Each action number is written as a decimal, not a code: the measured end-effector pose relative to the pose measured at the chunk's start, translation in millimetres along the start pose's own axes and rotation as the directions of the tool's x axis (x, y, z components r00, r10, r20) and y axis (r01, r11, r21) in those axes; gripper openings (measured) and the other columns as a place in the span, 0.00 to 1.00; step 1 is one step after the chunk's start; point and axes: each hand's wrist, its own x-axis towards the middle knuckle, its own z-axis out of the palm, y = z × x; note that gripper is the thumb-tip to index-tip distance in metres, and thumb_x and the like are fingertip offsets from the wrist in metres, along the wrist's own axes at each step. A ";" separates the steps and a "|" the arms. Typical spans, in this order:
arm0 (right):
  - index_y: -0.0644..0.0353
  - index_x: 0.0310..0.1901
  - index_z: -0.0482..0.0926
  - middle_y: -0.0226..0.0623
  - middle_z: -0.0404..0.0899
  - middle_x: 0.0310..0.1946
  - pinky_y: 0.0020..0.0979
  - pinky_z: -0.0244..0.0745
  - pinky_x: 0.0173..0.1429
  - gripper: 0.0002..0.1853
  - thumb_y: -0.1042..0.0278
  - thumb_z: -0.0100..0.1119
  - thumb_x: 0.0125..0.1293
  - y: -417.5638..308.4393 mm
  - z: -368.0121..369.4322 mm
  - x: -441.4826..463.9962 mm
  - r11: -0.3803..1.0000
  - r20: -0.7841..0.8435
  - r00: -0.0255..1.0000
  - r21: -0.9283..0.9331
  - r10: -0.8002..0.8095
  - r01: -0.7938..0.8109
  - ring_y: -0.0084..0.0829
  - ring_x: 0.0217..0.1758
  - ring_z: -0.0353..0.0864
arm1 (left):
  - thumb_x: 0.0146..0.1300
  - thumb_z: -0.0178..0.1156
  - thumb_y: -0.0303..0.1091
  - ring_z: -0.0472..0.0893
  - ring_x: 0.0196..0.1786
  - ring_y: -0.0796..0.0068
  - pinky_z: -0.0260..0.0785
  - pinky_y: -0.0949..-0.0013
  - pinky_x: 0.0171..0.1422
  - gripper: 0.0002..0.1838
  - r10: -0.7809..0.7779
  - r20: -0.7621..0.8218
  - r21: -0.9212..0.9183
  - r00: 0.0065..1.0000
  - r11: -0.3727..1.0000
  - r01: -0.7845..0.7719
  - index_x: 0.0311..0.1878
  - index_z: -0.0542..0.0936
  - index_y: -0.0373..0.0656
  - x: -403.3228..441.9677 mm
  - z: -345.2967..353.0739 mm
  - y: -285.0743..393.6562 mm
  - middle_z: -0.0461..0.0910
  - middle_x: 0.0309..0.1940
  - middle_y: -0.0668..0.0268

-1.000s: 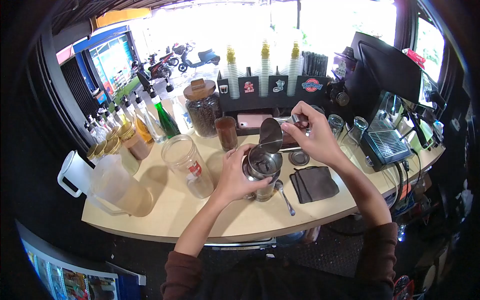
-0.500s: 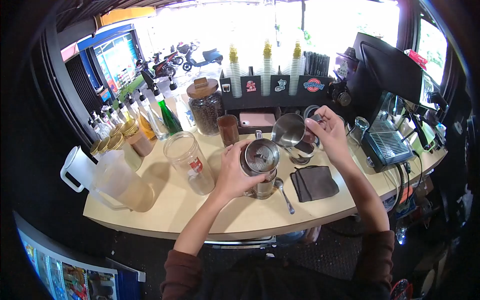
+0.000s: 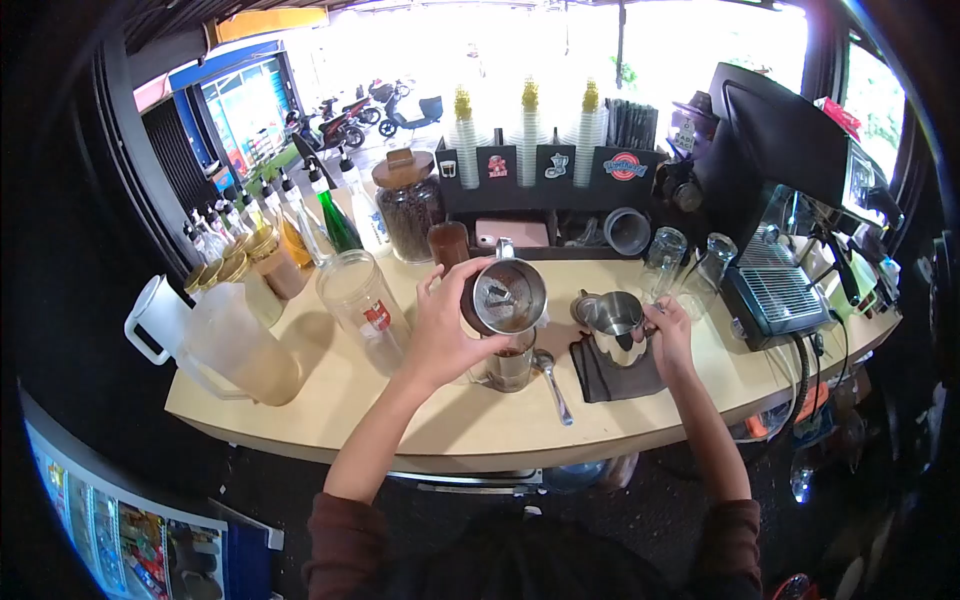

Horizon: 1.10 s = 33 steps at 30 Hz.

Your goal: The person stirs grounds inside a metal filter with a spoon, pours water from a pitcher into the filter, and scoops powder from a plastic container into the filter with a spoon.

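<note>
My left hand [image 3: 445, 325] is wrapped round a metal coffee dripper [image 3: 508, 312], its handle pointing away and its mouth tilted toward me. Inside it is a small metal piece with dark residue round it. Just below stands a glass mug [image 3: 510, 368] with brown contents; whether the dripper touches it I cannot tell. My right hand [image 3: 670, 335] grips a small steel pitcher [image 3: 616, 314] by its handle, low over a folded dark cloth [image 3: 600, 378]. A spoon [image 3: 554, 386] lies between the mug and the cloth.
At left are a clear jar [image 3: 362, 305], a cloudy plastic pitcher [image 3: 240, 345] and several syrup bottles [image 3: 335, 220]. A coffee bean jar [image 3: 410, 215] and cup rack [image 3: 520, 180] stand behind. To the right are glass carafes [image 3: 712, 268] and an espresso machine [image 3: 775, 290].
My right hand has lowered the steel pitcher to just above the cloth. My left hand has raised and tilted the dripper, showing more of the glass mug underneath.
</note>
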 end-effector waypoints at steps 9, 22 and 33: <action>0.56 0.31 0.66 0.28 0.67 0.23 0.25 0.67 0.33 0.10 0.71 0.54 0.71 64.0 -43.7 -7.5 0.985 -0.016 0.987 0.061 -0.161 0.161 0.23 0.25 0.70 | 0.37 0.79 0.43 0.73 0.60 0.61 0.63 0.59 0.67 0.44 -0.104 -0.081 -0.001 0.991 0.995 0.104 0.61 0.71 0.46 -9.8 11.7 4.0 0.75 0.56 0.62; 0.56 0.30 0.69 0.22 0.67 0.24 0.21 0.60 0.38 0.11 0.67 0.54 0.72 78.6 -50.4 -9.6 0.985 -0.086 0.981 -0.018 -0.174 0.173 0.15 0.29 0.63 | 0.38 0.80 0.42 0.76 0.59 0.64 0.65 0.61 0.67 0.43 -0.235 -0.089 -0.205 0.968 0.955 0.213 0.59 0.72 0.39 -25.8 38.2 -8.5 0.78 0.52 0.57; 0.59 0.34 0.70 0.26 0.70 0.24 0.22 0.65 0.38 0.08 0.68 0.53 0.72 73.5 -44.7 -13.4 0.974 -0.070 0.973 -0.070 -0.220 0.216 0.19 0.28 0.70 | 0.41 0.79 0.44 0.78 0.57 0.59 0.67 0.59 0.64 0.44 -0.220 -0.077 -0.281 0.972 0.941 0.191 0.60 0.70 0.37 -32.4 47.8 -17.6 0.79 0.50 0.54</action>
